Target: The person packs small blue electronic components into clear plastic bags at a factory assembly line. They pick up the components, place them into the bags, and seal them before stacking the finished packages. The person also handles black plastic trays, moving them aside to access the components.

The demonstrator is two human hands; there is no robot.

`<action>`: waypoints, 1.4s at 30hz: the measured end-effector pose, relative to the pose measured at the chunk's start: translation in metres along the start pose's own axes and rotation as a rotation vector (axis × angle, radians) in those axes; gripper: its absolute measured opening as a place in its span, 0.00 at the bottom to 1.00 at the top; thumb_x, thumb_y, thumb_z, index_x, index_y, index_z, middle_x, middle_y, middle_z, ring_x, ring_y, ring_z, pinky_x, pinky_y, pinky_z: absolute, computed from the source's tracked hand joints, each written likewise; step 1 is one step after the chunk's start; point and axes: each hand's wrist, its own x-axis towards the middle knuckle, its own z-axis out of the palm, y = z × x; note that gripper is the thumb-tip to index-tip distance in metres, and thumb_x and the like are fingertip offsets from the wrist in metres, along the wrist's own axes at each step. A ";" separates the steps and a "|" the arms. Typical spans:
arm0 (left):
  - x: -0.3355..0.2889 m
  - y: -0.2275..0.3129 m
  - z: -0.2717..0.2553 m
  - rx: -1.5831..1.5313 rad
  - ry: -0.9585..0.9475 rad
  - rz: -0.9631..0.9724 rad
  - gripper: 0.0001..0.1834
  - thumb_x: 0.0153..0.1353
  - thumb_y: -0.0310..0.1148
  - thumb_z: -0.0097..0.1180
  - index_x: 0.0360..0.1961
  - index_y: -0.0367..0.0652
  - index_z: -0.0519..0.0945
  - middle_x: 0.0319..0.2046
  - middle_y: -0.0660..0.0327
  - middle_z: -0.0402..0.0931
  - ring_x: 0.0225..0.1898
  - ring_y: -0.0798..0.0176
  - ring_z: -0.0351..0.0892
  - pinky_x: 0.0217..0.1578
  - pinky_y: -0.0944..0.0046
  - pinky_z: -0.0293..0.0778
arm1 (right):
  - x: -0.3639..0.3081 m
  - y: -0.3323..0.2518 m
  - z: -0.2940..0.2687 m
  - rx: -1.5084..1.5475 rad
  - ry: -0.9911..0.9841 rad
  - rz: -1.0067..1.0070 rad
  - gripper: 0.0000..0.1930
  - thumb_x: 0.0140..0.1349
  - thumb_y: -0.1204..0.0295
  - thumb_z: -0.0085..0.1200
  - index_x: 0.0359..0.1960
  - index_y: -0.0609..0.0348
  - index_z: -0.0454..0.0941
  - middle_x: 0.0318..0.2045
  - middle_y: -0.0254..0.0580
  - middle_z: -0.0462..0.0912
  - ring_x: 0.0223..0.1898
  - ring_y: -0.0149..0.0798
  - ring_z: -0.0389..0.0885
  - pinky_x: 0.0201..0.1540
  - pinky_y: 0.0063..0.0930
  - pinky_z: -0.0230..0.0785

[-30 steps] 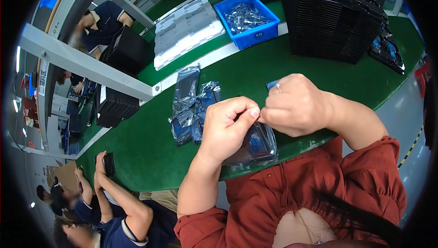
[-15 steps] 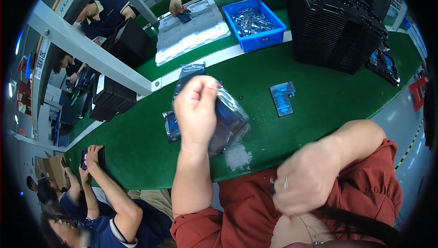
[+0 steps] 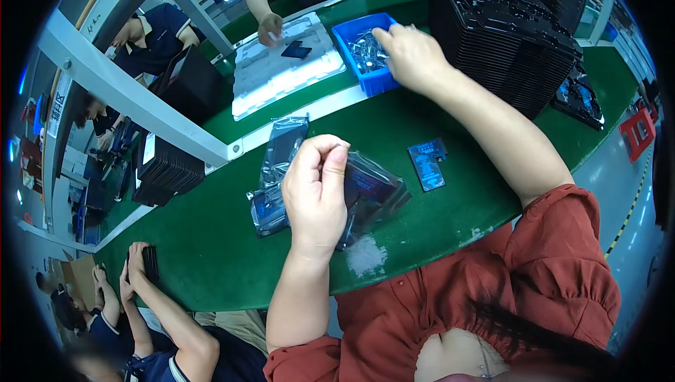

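Note:
My left hand [image 3: 316,185] is closed, thumb pressed on fingers, gripping the edge of a clear plastic bag [image 3: 380,189]. A dark flat piece shows through the film. Beside and beyond that hand lie more wrapped dark pieces [image 3: 285,144] on the green tabletop. Stretched out to the far side, my right hand [image 3: 415,59] is over the right rim of a blue bin [image 3: 380,85] of small clear and metallic bits. Its thumb stands apart from the curled fingers, and nothing shows in it. An unwrapped black battery-like piece [image 3: 427,165] with blue print lies right of the bag.
A tall stack of black trays [image 3: 492,52] rises at the far right, with another black tray [image 3: 580,101] beside it. A white molded tray [image 3: 246,94] carries a dark piece [image 3: 296,49], near a co-worker's hand [image 3: 270,29]. A grey metal post [image 3: 140,80] slants at left.
My right hand has gone from in front of my chest out to the blue bin. My left hand keeps the bag. Across the table, the co-worker's hand has released the dark piece onto the white tray.

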 end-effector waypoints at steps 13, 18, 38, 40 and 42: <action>-0.005 -0.001 0.011 0.145 0.055 0.053 0.05 0.60 0.27 0.55 0.31 0.37 0.74 0.24 0.59 0.74 0.25 0.63 0.72 0.27 0.66 0.68 | -0.083 -0.056 -0.098 0.936 0.032 -0.323 0.08 0.47 0.79 0.62 0.31 0.59 0.80 0.38 0.42 0.79 0.37 0.39 0.78 0.37 0.29 0.72; -0.006 0.001 0.018 0.173 0.018 0.084 0.05 0.59 0.28 0.56 0.32 0.37 0.74 0.26 0.57 0.74 0.26 0.61 0.74 0.28 0.64 0.69 | -0.084 -0.048 -0.095 1.068 -0.296 -0.186 0.06 0.49 0.76 0.61 0.30 0.61 0.82 0.39 0.42 0.80 0.40 0.40 0.79 0.41 0.32 0.72; 0.031 -0.008 -0.031 0.077 0.002 -0.189 0.12 0.63 0.26 0.44 0.46 0.39 0.74 0.25 0.69 0.72 0.25 0.78 0.65 0.26 0.78 0.60 | -0.074 0.014 -0.064 0.950 -0.964 0.407 0.08 0.60 0.72 0.54 0.30 0.66 0.78 0.19 0.38 0.76 0.19 0.31 0.76 0.24 0.26 0.72; 0.050 -0.007 -0.051 0.165 0.047 -0.232 0.14 0.62 0.25 0.43 0.48 0.38 0.73 0.25 0.67 0.73 0.23 0.76 0.67 0.26 0.75 0.63 | -0.078 0.012 -0.057 0.698 -0.723 0.116 0.11 0.56 0.68 0.56 0.33 0.65 0.78 0.29 0.47 0.80 0.32 0.44 0.81 0.40 0.36 0.74; 0.071 -0.024 -0.073 0.393 0.026 -0.258 0.15 0.61 0.24 0.43 0.49 0.36 0.72 0.25 0.65 0.73 0.23 0.74 0.69 0.26 0.73 0.65 | -0.086 0.008 -0.059 0.564 -0.593 0.079 0.11 0.55 0.67 0.56 0.34 0.63 0.79 0.32 0.48 0.80 0.38 0.47 0.79 0.47 0.38 0.70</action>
